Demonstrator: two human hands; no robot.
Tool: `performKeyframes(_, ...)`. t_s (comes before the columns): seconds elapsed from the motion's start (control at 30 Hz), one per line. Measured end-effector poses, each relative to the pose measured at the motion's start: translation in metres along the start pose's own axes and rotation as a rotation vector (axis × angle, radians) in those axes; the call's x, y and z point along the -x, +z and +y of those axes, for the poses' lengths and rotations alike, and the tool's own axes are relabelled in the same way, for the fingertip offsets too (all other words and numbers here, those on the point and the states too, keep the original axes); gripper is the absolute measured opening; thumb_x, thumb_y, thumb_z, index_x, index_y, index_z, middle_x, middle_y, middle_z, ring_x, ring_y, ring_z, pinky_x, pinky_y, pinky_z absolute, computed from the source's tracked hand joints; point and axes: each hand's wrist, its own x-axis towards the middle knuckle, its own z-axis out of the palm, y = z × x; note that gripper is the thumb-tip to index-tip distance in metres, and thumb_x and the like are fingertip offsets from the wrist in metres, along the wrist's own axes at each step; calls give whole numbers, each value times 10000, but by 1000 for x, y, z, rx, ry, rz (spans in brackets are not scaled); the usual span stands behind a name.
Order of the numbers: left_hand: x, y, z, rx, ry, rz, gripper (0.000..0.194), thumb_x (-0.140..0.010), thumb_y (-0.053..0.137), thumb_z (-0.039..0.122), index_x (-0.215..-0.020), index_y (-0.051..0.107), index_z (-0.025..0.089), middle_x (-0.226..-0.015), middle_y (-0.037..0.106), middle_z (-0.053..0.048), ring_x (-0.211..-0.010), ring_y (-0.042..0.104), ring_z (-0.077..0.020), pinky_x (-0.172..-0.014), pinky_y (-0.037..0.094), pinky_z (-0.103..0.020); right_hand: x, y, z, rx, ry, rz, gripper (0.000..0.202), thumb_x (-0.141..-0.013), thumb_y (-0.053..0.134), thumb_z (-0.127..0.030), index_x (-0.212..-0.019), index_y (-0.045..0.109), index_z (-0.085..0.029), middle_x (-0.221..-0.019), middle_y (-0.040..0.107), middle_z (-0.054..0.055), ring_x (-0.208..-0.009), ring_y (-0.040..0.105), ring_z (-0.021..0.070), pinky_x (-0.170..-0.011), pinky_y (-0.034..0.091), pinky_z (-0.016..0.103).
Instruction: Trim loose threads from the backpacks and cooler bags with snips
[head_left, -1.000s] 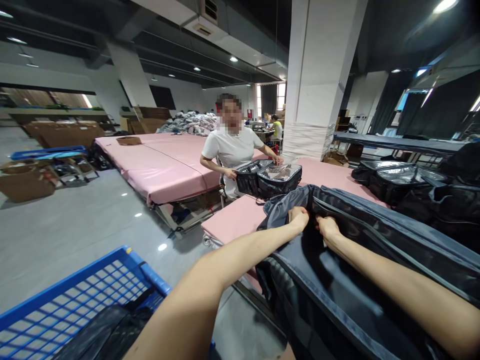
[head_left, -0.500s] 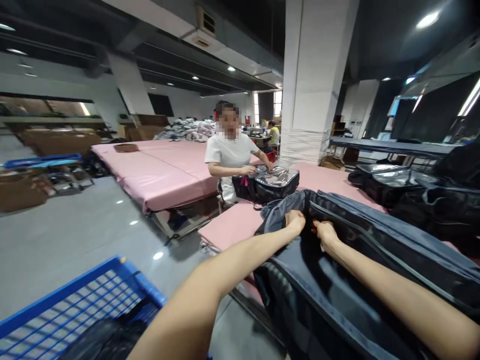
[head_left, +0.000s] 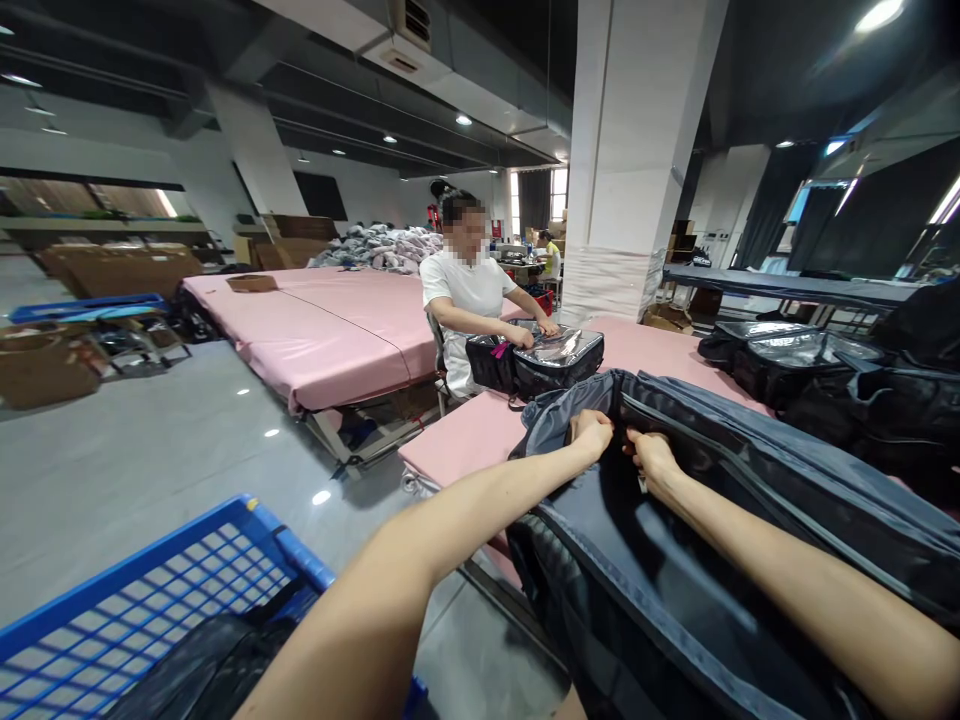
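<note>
A large black bag with a grey lining (head_left: 675,600) lies open in front of me at the right, on a pink-covered table (head_left: 469,440). Both hands reach inside it, near its far left corner. My left hand (head_left: 592,435) has curled fingers against the lining; what they grip is hidden. Just to its right, my right hand (head_left: 649,455) is closed at the inner wall beside the zip edge, and a small pale tag shows beneath it. Its fingertips pinch something too small to make out. A narrow gap separates the hands.
Across the table a person in a white shirt (head_left: 469,285) works on a black bag with a clear top (head_left: 562,350). More black bags (head_left: 810,350) lie at the right. A blue basket (head_left: 247,520) holding a dark item stands at the lower left. A white pillar (head_left: 619,200) rises behind.
The view has shifted slightly. Both my hands remain at nearly the same spot in the bag. The other person's head has turned down toward the clear-topped bag, and their hands have come closer together.
</note>
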Motion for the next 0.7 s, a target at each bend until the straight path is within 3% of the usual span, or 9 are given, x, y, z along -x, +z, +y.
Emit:
performKeyframes(0.47,8,-7,7,-57,-2,-14,196,-657,571,114,-751,729,184,-782,708,-47,-767,637,-168,-688,468,-205,1,0,2,37,-10,1,333,-875,516,-368,-1126,536,-151,-1092,569,71,-917,576,169,-776,503,370)
performKeyframes(0.6,15,-5,10,-49,2,-51,228,-679,552,96,-802,728,171,-839,709,-59,-806,635,-175,-700,466,-218,1,0,2,65,-27,22,333,-875,517,-366,-1128,535,-151,-1097,567,70,-922,575,172,-778,502,371)
performKeyframes(0.7,22,-13,19,-37,8,-151,196,-693,559,83,-784,723,136,-815,708,-78,-772,637,-168,-680,471,-218,4,-3,1,90,-41,34,322,-877,513,-365,-1119,541,-154,-1089,570,67,-910,577,167,-770,505,363)
